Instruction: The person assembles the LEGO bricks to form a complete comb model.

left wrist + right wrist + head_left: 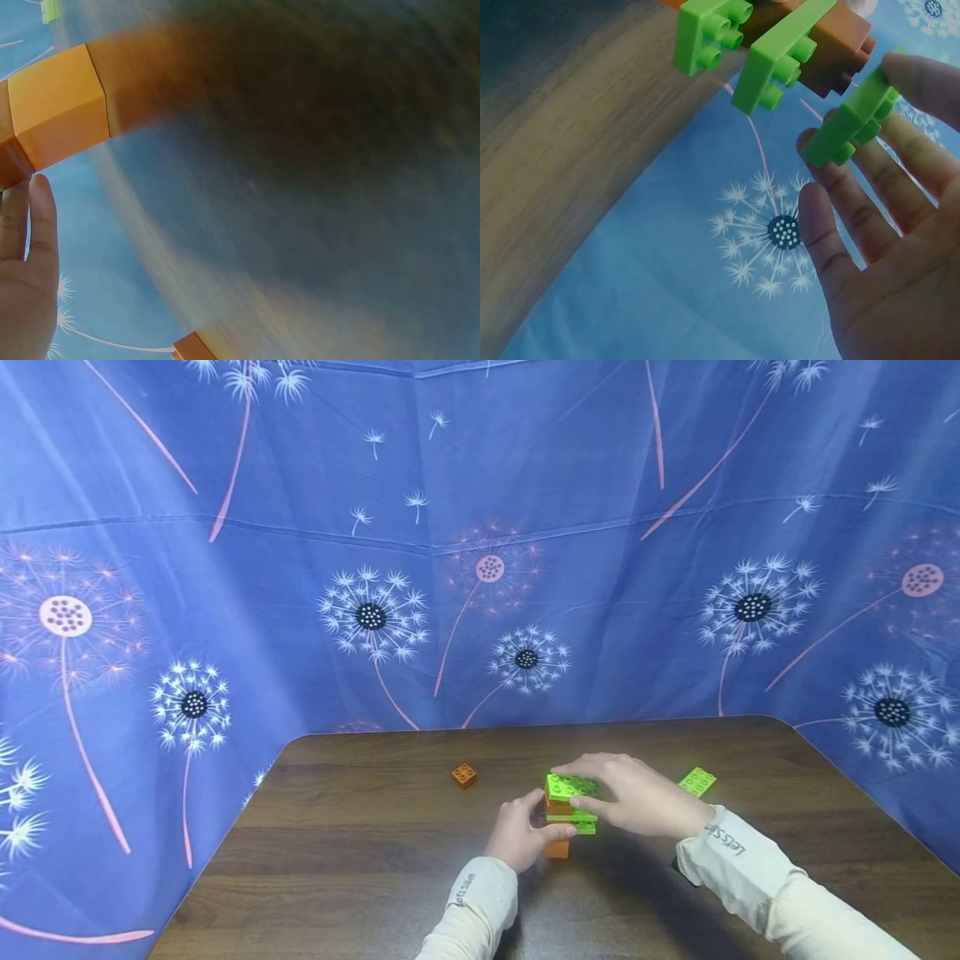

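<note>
A stack of orange and green toy building bricks stands on the table, its lowest orange brick (557, 849) resting on the wood. My left hand (519, 835) grips the stack from the left, thumb across the near side. In the left wrist view, its fingers (43, 217) reach an orange brick (60, 105). At the top, my right hand (630, 793) pinches a flat green brick (562, 787) between thumb and fingers. The right wrist view shows this green brick (851, 124) beside the studs of a brown-orange brick (844, 45); two more green bricks jut out lower in the stack.
A loose orange brick (463, 776) lies on the table to the left of the stack, farther back. Behind my right hand lies a flat green brick (697, 782). The wooden table (337, 860) ends at a blue dandelion-print cloth (465, 460).
</note>
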A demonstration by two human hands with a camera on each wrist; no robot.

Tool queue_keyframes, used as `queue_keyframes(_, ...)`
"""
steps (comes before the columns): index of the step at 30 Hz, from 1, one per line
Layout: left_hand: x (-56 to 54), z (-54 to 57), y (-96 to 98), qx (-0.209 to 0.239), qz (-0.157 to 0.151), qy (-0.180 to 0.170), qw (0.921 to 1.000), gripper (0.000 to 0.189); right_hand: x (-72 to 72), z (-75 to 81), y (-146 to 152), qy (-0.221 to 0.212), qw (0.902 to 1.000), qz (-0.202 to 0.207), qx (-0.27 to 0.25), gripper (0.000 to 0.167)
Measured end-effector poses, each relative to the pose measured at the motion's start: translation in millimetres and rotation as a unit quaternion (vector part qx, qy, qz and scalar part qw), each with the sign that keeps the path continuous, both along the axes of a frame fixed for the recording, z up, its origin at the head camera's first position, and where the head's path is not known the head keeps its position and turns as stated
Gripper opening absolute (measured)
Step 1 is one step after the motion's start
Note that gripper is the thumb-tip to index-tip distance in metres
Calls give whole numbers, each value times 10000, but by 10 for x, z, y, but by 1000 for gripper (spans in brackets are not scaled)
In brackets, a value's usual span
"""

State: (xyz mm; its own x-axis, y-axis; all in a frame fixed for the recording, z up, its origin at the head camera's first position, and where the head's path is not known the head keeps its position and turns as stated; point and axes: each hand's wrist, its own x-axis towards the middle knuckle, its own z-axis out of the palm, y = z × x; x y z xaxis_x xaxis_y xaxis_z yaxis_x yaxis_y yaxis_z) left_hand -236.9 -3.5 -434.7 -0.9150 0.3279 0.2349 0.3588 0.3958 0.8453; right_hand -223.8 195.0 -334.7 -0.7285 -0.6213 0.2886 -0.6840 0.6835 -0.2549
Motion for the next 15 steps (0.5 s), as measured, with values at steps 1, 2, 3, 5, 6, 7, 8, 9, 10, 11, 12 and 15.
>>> queue_keyframes(1,0,-1,2,4,-13,-29,10000,42,-1,5,-8,-46,10000,-31,77,42)
queue_keyframes(2,0,-1,4,5,-20,-50,10000,43,-3,7,-11,-91,9998,-50,143,43)
queue_keyframes(3,1,0,6,11,-30,-63,10000,43,-7,11,-13,-130,9997,-51,199,44)
queue_keyframes(5,2,2,9,25,-47,-85,9999,44,-13,18,-14,-181,9995,-25,273,45)
queue_keyframes(6,1,1,10,35,-54,-82,9999,44,-17,24,-13,-205,9994,5,289,45)
queue_keyframes(7,1,1,11,46,-63,-75,9999,44,-23,33,-16,-222,9993,35,312,45)
queue_keyframes(8,1,3,10,47,-62,-74,9999,45,-32,47,-20,-236,9991,84,330,44)
queue_keyframes(9,0,3,10,66,-68,-62,9999,45,-40,65,-28,-251,9990,124,354,44)
queue_keyframes(10,-3,2,9,66,-61,-56,9999,44,-44,84,-38,-272,9988,146,387,44)
queue_keyframes(11,-5,3,7,55,-57,-43,10000,44,-48,105,-54,-287,9985,147,446,43)
queue_keyframes(12,-7,4,5,50,-59,-34,10000,44,-49,126,-73,-295,9982,138,504,43)
queue_keyframes(15,-15,8,1,33,-69,29,10000,43,-60,175,-122,-304,9972,65,675,42)
